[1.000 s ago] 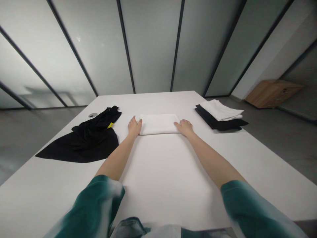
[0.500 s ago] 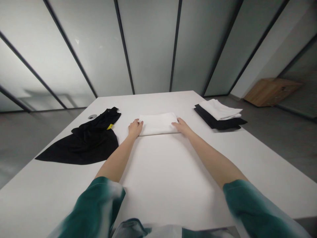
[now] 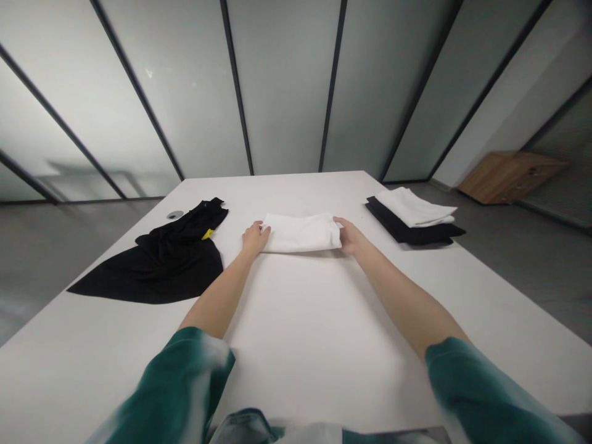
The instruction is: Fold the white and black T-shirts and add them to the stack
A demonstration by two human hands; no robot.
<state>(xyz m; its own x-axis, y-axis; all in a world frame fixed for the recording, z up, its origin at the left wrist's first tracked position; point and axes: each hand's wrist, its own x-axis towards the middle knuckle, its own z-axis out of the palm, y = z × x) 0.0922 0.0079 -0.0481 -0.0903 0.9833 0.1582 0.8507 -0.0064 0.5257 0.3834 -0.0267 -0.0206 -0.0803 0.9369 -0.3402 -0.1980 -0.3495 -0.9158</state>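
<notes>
A folded white cloth (image 3: 300, 233) lies flat in front of me, its exact kind hidden by the folding. At its left edge is my left hand (image 3: 254, 239), fingers curled, with the thumb on the cloth. My right hand (image 3: 351, 237) grips the right end, its fingers partly hidden behind the fabric. That end looks slightly raised, and its folded layers show beside the hand. Left of my left hand, a crumpled black garment (image 3: 171, 265) with a small yellow patch (image 3: 208, 234) is spread out.
On the right of the white table (image 3: 296, 333), another folded white cloth (image 3: 414, 208) rests on a folded black one (image 3: 407, 233). A round grey disc (image 3: 174, 215) is set near the left edge. Beyond stand frosted glass panels (image 3: 282, 86) and a wooden cabinet (image 3: 509, 177).
My right hand has shifted slightly right and now holds the cloth's right end from the side, lifting it a little. My left hand stays at the left edge.
</notes>
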